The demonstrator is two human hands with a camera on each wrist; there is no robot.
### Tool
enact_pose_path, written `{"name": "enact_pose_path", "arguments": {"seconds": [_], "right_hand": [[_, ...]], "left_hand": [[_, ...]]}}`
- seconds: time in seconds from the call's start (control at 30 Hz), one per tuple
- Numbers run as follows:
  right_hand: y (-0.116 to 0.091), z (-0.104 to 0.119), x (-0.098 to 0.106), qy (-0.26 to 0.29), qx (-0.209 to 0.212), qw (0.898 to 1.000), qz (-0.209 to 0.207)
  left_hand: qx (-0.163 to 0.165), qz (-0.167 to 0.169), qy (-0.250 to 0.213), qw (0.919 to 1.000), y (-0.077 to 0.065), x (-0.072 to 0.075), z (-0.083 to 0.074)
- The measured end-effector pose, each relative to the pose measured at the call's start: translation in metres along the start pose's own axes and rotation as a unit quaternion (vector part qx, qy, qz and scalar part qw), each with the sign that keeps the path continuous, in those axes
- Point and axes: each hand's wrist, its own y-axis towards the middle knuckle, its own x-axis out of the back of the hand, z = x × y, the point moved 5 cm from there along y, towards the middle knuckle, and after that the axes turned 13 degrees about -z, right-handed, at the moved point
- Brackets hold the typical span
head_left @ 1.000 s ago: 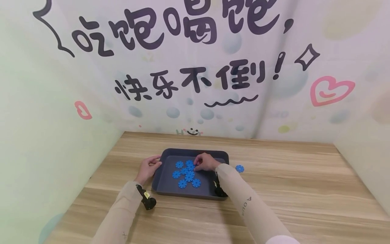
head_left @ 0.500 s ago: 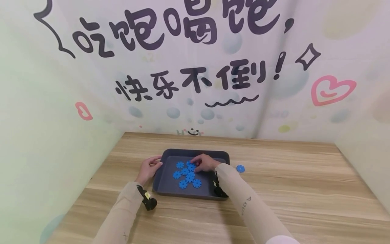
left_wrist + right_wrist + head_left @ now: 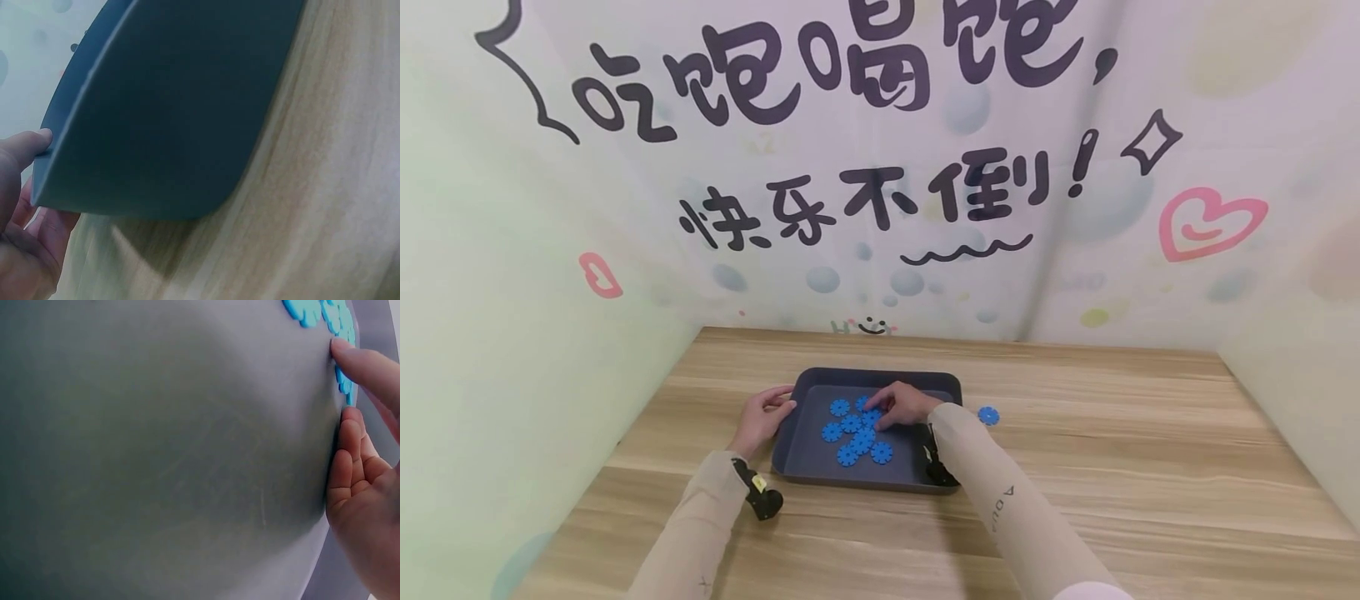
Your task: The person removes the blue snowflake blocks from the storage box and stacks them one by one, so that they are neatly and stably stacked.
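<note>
1. Blue discs (image 3: 862,440) lie loosely grouped, some overlapping, around the middle of a dark grey tray (image 3: 812,468); they are flat and round, with notched rims and small central holes.
2. They lie right of the left hand (image 3: 762,421), which is clamped on the tray's left edge, thumb over the rim.
3. The right hand (image 3: 908,403) is at their right side, thumb and forefinger among them; whether these pinch one, I cannot tell.
4. One separate disc (image 3: 988,416) lies on the surface (image 3: 1112,450), just outside the tray's right edge.
</note>
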Motion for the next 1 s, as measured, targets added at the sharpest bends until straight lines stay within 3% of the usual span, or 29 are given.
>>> {"name": "enact_pose_path", "arguments": {"seconds": [0.2, 0.67, 1.0], "right_hand": [[-0.0007, -0.0019, 0.0019, -0.007, -0.012, 1.0, -0.003], [-0.0068, -0.0018, 0.0042, 0.0, -0.017, 0.999, 0.036], [-0.0083, -0.0026, 0.006, -0.012, -0.01, 1.0, 0.024]], "left_hand": [[-0.001, 0.001, 0.006, 1.0, 0.0006, 0.0, 0.0013], [-0.002, 0.003, 0.004, 1.0, 0.0006, 0.0003, 0.0028], [0.006, 0.004, 0.001, 1.0, 0.0018, -0.0013, 0.005]]}}
